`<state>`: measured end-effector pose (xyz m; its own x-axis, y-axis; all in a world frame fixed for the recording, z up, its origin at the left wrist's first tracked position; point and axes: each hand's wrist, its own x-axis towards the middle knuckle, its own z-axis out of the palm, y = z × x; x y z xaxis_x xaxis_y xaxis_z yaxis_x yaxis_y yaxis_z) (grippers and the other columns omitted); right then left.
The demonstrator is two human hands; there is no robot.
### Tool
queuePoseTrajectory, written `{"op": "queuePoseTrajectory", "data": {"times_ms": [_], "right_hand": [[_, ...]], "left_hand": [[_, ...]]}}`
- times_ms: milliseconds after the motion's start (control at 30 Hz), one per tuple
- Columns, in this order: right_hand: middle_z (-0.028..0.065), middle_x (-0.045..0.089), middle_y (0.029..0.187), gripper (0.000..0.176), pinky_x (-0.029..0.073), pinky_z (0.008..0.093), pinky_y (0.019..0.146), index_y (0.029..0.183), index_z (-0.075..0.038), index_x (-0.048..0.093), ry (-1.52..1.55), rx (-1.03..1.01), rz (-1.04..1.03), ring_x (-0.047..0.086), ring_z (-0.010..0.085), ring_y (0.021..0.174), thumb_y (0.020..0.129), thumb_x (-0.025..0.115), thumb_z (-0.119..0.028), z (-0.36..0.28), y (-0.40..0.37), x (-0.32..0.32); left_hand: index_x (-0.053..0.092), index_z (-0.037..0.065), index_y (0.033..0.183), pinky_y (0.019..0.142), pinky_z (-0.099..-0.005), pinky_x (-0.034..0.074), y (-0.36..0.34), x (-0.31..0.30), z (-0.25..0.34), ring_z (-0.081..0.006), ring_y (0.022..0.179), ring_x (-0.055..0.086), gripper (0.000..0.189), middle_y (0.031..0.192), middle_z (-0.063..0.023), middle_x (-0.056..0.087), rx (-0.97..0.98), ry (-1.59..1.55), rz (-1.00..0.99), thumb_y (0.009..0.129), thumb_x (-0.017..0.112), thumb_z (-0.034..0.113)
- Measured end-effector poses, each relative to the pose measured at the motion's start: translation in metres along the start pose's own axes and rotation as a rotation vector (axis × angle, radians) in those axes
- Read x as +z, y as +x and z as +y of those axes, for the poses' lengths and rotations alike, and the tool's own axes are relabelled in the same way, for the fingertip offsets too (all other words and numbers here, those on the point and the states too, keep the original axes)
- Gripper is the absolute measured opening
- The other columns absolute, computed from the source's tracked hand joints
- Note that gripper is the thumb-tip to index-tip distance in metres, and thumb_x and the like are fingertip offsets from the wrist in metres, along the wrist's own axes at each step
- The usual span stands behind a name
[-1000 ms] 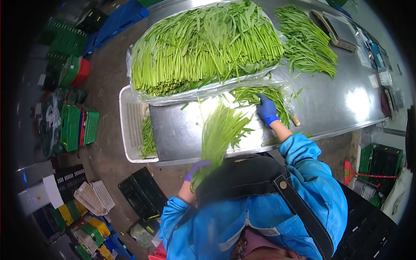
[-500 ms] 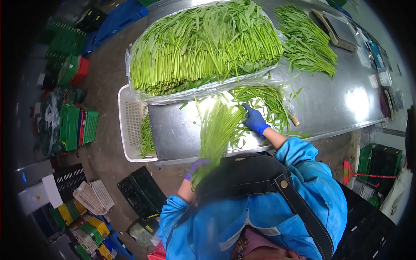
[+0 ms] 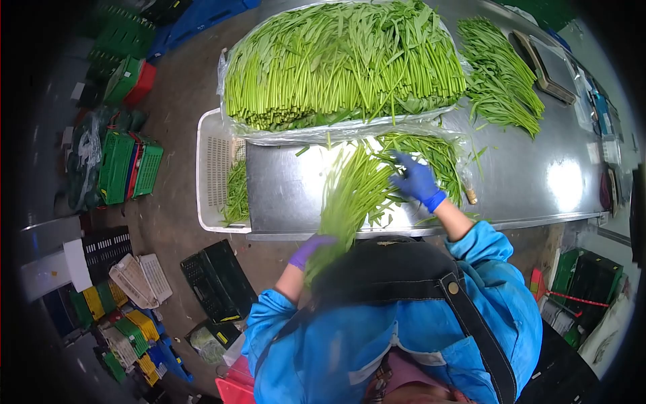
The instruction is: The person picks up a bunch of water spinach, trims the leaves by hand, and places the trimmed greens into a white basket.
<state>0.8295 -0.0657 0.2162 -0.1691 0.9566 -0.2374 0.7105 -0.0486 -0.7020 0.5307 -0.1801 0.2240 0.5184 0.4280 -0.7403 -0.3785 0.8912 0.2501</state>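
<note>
My left hand [image 3: 311, 251], in a purple glove, grips the lower end of a loose bunch of water spinach [image 3: 346, 195]. The bunch slants up over the table's front edge, its stem ends toward the big pile, and is partly blurred. To the right of it, my right hand [image 3: 418, 182] in a blue glove is open, fingers spread, with nothing held. Beneath and beyond that hand lie loose leafy stems [image 3: 437, 155] on the metal table. A large stacked pile of water spinach [image 3: 343, 67] rests in clear plastic behind both hands.
A white basket [image 3: 207, 168] with green trimmings stands at the table's left end. More bunches [image 3: 501, 77] lie at the back right beside a scale-like device [image 3: 555, 67]. Stacked crates [image 3: 124, 168] stand on the floor at left. The metal table [image 3: 518, 175] extends rightward.
My right hand has drawn back from the loose stems and spread its fingers. My left hand still holds the bunch, which has swung slightly. The whole view has shifted a little.
</note>
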Motion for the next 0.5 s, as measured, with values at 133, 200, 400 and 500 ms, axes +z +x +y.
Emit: {"op": "queuePoseTrajectory", "data": {"times_ms": [133, 200, 400, 500], "right_hand": [[0.0040, 0.058, 0.088, 0.065, 0.049, 0.0249, 0.058, 0.125, -0.019, 0.048, 0.246, -0.530, -0.056, 0.051, 0.0109, 0.058, 0.066, 0.077, -0.018, -0.058, -0.021, 0.031], [0.0107, 0.061, 0.088, 0.064, 0.049, 0.0370, 0.068, 0.127, -0.016, 0.044, 0.181, -0.534, -0.176, 0.060, 0.0279, 0.075, 0.070, 0.070, -0.029, -0.068, -0.023, 0.035], [0.0077, 0.055, 0.068, 0.068, 0.048, 0.0318, 0.063, 0.130, -0.013, 0.040, 0.223, -0.151, -0.314, 0.057, 0.0212, 0.065, 0.071, 0.071, -0.027, -0.076, -0.029, 0.054], [-0.0026, 0.054, 0.067, 0.066, 0.044, 0.0221, 0.062, 0.131, -0.010, 0.040, 0.595, -0.110, -0.389, 0.049, 0.0063, 0.060, 0.072, 0.071, -0.009, -0.058, -0.024, 0.061]], "left_hand": [[0.043, -0.001, 0.125, 0.091, -0.0299, 0.042, -0.005, 0.025, 0.008, -0.0207, 0.102, 0.056, 0.051, 0.115, -0.0121, 0.055, 0.025, 0.101, 0.009, 0.076, 0.055, 0.007], [0.043, -0.001, 0.124, 0.091, -0.0294, 0.042, -0.004, 0.026, 0.009, -0.0200, 0.102, 0.055, 0.051, 0.115, -0.0114, 0.055, 0.058, 0.122, 0.008, 0.076, 0.056, 0.007], [0.044, 0.000, 0.124, 0.091, -0.0290, 0.041, -0.005, 0.040, 0.010, -0.0176, 0.102, 0.054, 0.051, 0.113, -0.0088, 0.056, 0.203, 0.324, -0.032, 0.075, 0.060, 0.007], [0.044, 0.000, 0.123, 0.090, -0.0289, 0.040, -0.004, 0.038, 0.011, -0.0165, 0.102, 0.054, 0.053, 0.113, -0.0079, 0.056, 0.192, 0.505, 0.028, 0.074, 0.062, 0.007]]}}
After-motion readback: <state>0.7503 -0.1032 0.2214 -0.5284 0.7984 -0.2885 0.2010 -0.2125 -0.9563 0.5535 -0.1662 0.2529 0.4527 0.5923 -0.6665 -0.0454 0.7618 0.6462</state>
